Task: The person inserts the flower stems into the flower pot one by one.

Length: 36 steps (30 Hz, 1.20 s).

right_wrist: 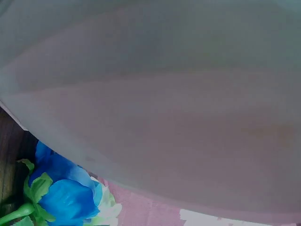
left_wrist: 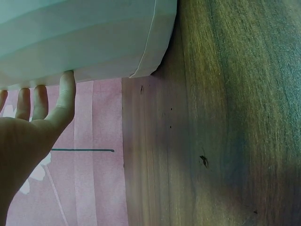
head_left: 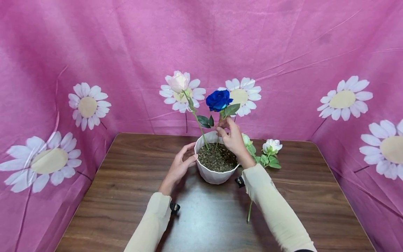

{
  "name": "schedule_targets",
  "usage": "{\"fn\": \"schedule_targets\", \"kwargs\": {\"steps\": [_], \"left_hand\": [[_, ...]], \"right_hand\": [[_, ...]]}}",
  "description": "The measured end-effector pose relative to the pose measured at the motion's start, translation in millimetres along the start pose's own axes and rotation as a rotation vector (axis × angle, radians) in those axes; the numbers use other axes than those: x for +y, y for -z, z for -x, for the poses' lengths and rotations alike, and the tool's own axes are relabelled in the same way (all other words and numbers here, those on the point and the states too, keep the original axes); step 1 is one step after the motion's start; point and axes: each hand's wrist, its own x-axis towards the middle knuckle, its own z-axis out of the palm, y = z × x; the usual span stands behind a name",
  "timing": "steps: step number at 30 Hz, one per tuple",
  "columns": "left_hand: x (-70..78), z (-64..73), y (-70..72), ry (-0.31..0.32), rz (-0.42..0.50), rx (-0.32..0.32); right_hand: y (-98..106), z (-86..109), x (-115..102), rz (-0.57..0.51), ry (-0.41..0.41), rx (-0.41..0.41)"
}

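My right hand (head_left: pixel 232 135) pinches the stem of a blue rose (head_left: pixel 219 100) just below its bloom, and the stem stands upright down to the soil in a white faceted pot (head_left: pixel 215 176). My left hand (head_left: pixel 179 167) touches the pot's left side, its fingertips spread against the outer wall in the left wrist view. A pale pink rose (head_left: pixel 178 82) stands in the soil (head_left: pixel 217 157) at the left of the pot, leaning left. The pot wall (right_wrist: pixel 155 141) fills most of the right wrist view, where the right hand is out of sight.
To the pot's right lie a white rose (head_left: pixel 272 146) and a pale green-white flower (head_left: pixel 247 140), partly behind my right arm. Another blue flower (right_wrist: pixel 68 195) lies beside the pot. A cut stem (head_left: pixel 249 211) shows under the right sleeve. Pink flowered cloth (head_left: pixel 201 42) surrounds the wooden table (head_left: pixel 126 185).
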Motion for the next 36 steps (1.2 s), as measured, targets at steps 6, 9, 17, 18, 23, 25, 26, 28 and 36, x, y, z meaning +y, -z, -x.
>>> {"fn": "schedule_targets", "kwargs": {"steps": [6, 9, 17, 18, 23, 25, 26, 28, 36], "left_hand": [[0.1, 0.5, -2.0, -0.007, -0.002, 0.001], [-0.5, 1.0, -2.1, -0.004, -0.005, 0.007], [-1.6, 2.1, -2.4, 0.008, -0.001, 0.001], [-1.8, 2.0, -2.6, 0.007, -0.001, 0.001], [-1.1, 3.2, -2.8, 0.011, 0.002, 0.006], [-1.2, 3.0, -2.5, 0.017, 0.005, 0.005], [-1.3, 2.8, -2.4, 0.019, 0.005, 0.006], [-1.5, 2.6, -2.2, 0.021, 0.006, 0.008], [-2.5, 3.1, -2.6, 0.008, -0.002, 0.026]], "right_hand": [[3.7, 1.1, 3.0, -0.098, -0.034, 0.004], [6.4, 2.0, 2.8, -0.131, -0.056, -0.001], [22.4, 12.7, -3.0, -0.008, -0.034, 0.04], [24.9, 14.5, -2.9, -0.007, -0.032, 0.039], [37.0, 24.4, -2.3, -0.005, -0.06, 0.053], [42.7, 27.8, 0.4, -0.034, -0.078, 0.069], [46.0, 29.2, 6.1, -0.052, -0.083, 0.083], [52.9, 32.3, 16.4, -0.084, -0.085, 0.119], [75.1, 49.9, 47.2, -0.257, -0.184, 0.285]]}}
